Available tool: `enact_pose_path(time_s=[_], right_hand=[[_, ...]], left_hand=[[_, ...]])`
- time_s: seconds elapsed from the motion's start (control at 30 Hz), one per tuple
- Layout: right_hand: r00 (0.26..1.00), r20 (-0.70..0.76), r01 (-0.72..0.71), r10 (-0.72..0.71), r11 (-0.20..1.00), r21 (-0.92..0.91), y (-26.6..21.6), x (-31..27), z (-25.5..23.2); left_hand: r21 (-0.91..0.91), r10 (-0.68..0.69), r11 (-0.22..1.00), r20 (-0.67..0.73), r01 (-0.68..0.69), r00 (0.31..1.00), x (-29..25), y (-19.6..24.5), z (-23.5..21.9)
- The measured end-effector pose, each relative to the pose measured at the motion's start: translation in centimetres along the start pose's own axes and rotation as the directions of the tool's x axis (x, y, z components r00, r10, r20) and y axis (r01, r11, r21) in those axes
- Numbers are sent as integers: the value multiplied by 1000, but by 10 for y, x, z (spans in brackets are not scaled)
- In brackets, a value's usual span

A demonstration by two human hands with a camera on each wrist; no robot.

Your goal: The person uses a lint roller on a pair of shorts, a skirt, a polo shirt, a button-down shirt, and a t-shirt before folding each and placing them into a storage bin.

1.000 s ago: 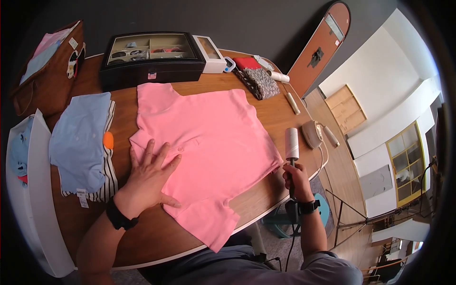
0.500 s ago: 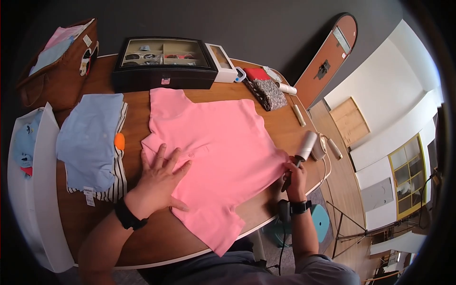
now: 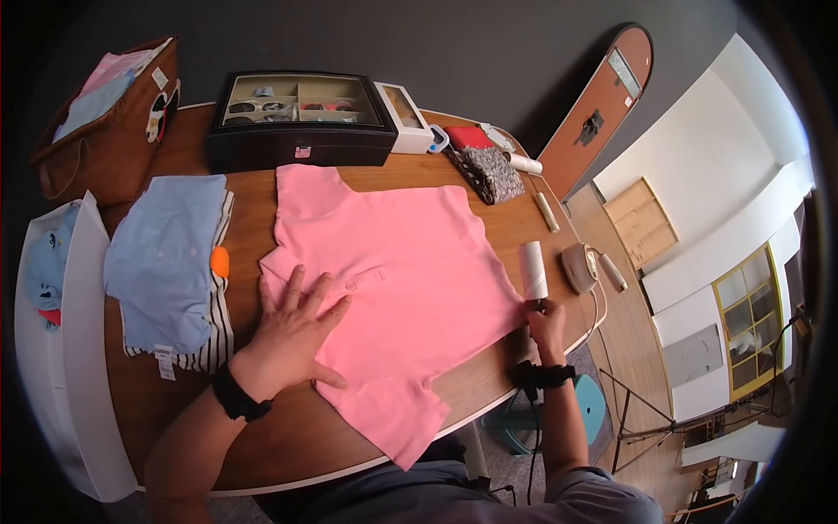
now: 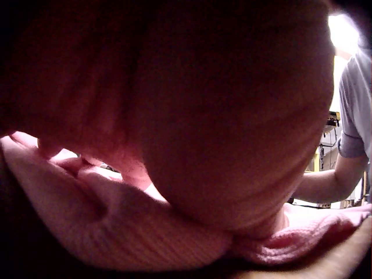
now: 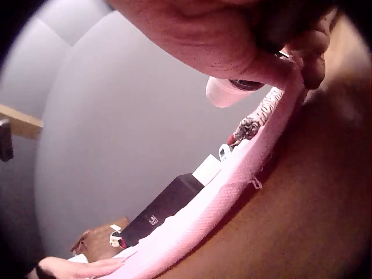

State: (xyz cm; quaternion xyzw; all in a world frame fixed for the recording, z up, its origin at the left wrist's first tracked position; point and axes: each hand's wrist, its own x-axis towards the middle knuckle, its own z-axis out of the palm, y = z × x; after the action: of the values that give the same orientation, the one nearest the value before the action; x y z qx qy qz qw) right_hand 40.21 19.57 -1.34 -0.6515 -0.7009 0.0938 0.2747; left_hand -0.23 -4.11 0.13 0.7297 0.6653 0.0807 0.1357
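Observation:
A pink polo shirt (image 3: 419,262) lies spread on the wooden table. My left hand (image 3: 292,327) rests on it near the collar and buttons, fingers spread. In the left wrist view, my dark palm fills most of the picture over the pink fabric (image 4: 145,226). At the shirt's hem, my right hand (image 3: 547,323) grips a lint roller (image 3: 532,271) with a white cylinder pointing away from me. Up close in the right wrist view, the thumb and fingers pinch the shirt's edge (image 5: 250,174), while the roller's white end (image 5: 224,93) sticks out behind the hand.
Left of the shirt lie a folded light blue shirt (image 3: 161,262) and a white box (image 3: 74,375) holding a blue plush toy. Along the back stand a brown bag (image 3: 109,131) and a black glasses case (image 3: 301,135). A corded beige device (image 3: 578,266) sits at right.
My right hand has come to the shirt's hem and pinches it; the lint roller tilted right, then swung back more upright. The left hand stays on the shirt. The head view shifted slightly.

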Motion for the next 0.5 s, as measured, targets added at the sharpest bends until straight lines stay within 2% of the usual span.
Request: enact_pose_path(time_s=[0.07,0.1,0.2,0.23,0.27,0.33,0.4,0.43,0.47,0.5], right_hand=[[988,-118,83,-96,990,-115,-11,2,-6],[894,-277,287,-353,924,-252,-16,1,-6],[862,-270,378,-429,899,-223,-26,18,-6],[980,-28,199,-199,980,-12,-28,28,-6],[984,115,112,-139,969,219,-44,29,-5],[925,342,-36,-167,856,516,-84,26,-2],[880,417,69,-226,931,358,-82,44,19],[875,418,200,-245,969,148,-77,52,33],[889,361,296,-281,955,15,-86,49,41],[894,334,310,-298,951,19,-84,53,45]], left_hand=[[-8,4,1000,2,-4,1000,-1,-1,1],[-8,2,1000,1,-2,1000,-1,-1,2],[7,6,1000,-9,-6,1000,0,-2,3],[10,7,1000,-11,-7,1000,0,-2,4],[11,11,1000,-11,-10,1000,0,-2,5],[11,10,1000,-2,-10,1000,1,-1,4],[14,5,1000,2,-5,1000,1,-1,3],[16,10,1000,1,-10,1000,1,-2,4],[17,13,1000,-1,-13,1000,0,-3,5],[17,8,1000,-5,-8,1000,0,-3,6]])
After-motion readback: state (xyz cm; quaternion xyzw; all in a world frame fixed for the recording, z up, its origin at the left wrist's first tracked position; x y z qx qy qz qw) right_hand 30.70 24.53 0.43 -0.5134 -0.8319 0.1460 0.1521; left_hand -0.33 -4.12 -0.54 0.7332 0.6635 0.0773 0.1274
